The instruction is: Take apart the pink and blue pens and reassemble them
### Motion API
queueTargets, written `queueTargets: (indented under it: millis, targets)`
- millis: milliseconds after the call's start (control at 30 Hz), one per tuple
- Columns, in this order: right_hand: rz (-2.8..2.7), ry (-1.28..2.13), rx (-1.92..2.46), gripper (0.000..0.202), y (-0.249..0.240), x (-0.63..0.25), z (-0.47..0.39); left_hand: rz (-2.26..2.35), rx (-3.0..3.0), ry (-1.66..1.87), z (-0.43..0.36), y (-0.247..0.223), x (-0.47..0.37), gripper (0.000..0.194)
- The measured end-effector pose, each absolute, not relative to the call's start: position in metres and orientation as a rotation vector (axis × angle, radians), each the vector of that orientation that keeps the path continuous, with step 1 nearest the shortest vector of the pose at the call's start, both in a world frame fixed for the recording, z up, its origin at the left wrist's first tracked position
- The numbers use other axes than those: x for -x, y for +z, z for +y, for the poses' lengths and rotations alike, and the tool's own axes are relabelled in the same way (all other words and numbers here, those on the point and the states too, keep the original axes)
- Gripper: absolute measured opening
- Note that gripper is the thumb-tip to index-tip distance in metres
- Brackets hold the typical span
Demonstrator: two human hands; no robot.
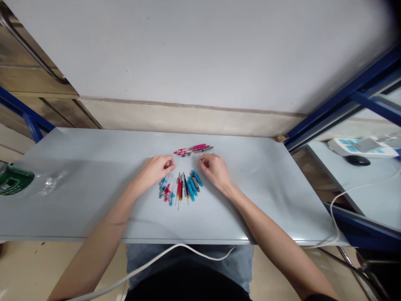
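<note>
White cable (pixel 180 245) runs closest to the lens, across black top (pixel 188 282) and jeans (pixel 138 259) at the front edge of the gray table (pixel 269 179).

Pen parts sit mid-table in a fan, between the hands: clear pen pieces with blue, red and dark ends (pixel 168 188) on the left, thin refills with red and dark ink (pixel 181 186) in the middle, blue pen barrels (pixel 191 189) on the right. Small bunch of pink and dark pens (pixel 191 149) lies behind the fan, toward the wall.

Left hand (pixel 161 164): on the table at the fan's left, fingers curled in. Right hand (pixel 215 168): fan's right side, also curled, near the pens. Can't tell if either pinches anything small.

Far left: clear bottle, green label (pixel 15 179). Far right, other surface: black mouse (pixel 358 160) beside a white device with blue keys (pixel 336 146).
</note>
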State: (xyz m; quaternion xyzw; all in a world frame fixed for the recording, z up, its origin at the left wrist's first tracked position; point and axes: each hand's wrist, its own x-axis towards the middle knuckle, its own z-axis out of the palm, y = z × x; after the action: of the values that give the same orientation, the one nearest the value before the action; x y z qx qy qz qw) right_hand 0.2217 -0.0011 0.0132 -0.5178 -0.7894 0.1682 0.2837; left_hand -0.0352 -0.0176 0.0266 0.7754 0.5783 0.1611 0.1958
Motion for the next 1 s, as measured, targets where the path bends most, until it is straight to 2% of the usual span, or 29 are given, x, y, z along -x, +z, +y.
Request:
queueTargets:
  millis: [500, 1000]
  targets:
    - [-2.121, 0.447, 1.413, 0.021, 0.0154, -0.2225, -0.0014, 1.49, -2.071, 0.473, -0.0148, 0.0298, 0.0421, 0.029]
    - [-2.136, 0.462, 1.433, 0.019, 0.0153, -0.2228, -0.0021, 1.484, -2.007, 0.427, -0.0163, 0.0335, 0.0423, 0.03]
